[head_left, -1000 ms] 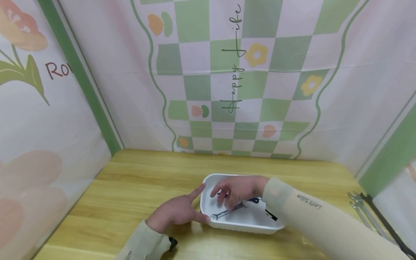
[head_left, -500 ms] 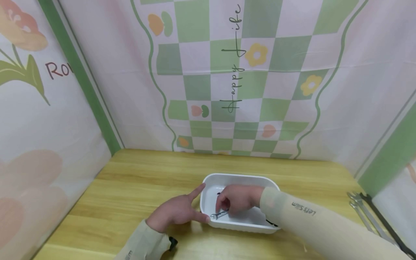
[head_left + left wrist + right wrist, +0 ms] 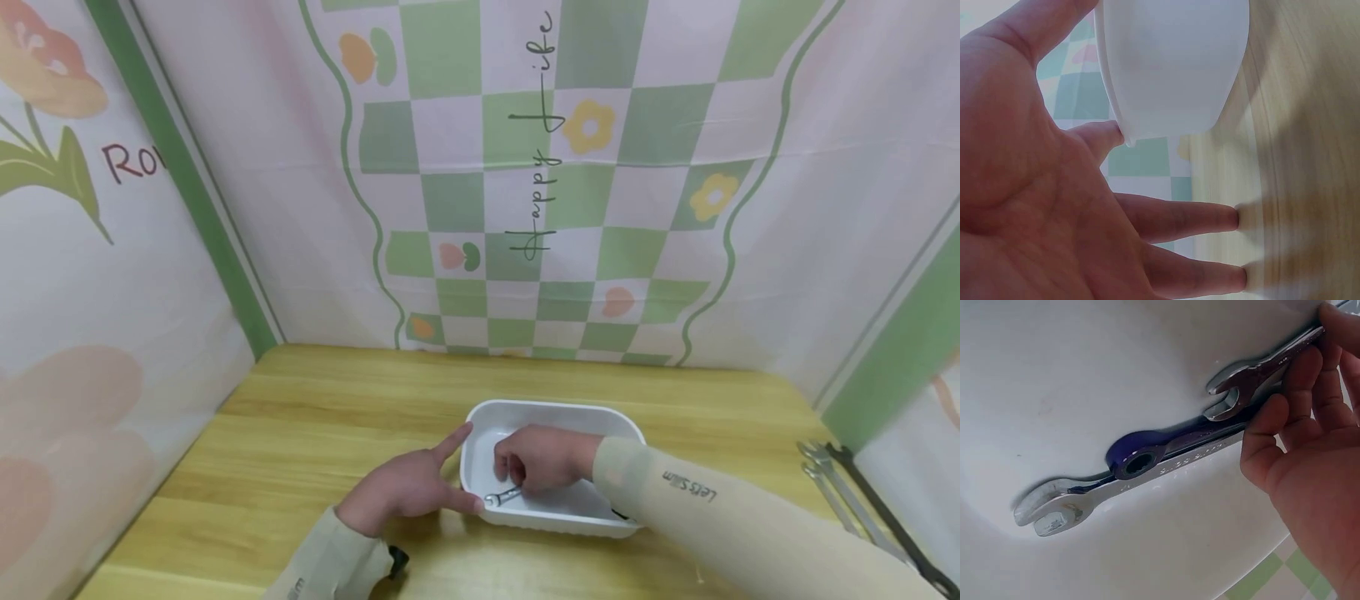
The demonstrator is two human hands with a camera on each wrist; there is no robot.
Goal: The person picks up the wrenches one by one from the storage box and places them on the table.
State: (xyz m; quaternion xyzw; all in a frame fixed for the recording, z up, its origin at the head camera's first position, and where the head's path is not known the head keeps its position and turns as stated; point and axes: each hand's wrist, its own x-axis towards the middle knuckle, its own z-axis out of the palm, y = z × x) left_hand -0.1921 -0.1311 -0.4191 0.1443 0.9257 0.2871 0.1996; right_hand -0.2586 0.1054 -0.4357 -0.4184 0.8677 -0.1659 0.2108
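A white plastic tray (image 3: 558, 523) sits on the table in the head view, with several wrenches inside. My left hand (image 3: 408, 486) is at its left end, thumb and forefinger spread against the rim; the left wrist view shows the other fingers straight, tips down by the tabletop. Inside the tray, my right hand (image 3: 547, 457) has its fingers curled. In the right wrist view, thumb and fingertips pinch a small open-end wrench (image 3: 1259, 375). Beside it lie a dark blue ring-ended wrench (image 3: 1138, 450) and a longer silver wrench (image 3: 1072, 509). The hand hides their other ends.
More wrenches (image 3: 862, 508), silver ones and a black one, lie side by side along the table's right edge. A printed curtain (image 3: 517, 192) hangs behind the wooden table (image 3: 337, 400); others close off both sides.
My right hand has dropped deeper into the tray, its spread fingers curling in at the wrenches. The left hand keeps its place at the rim.
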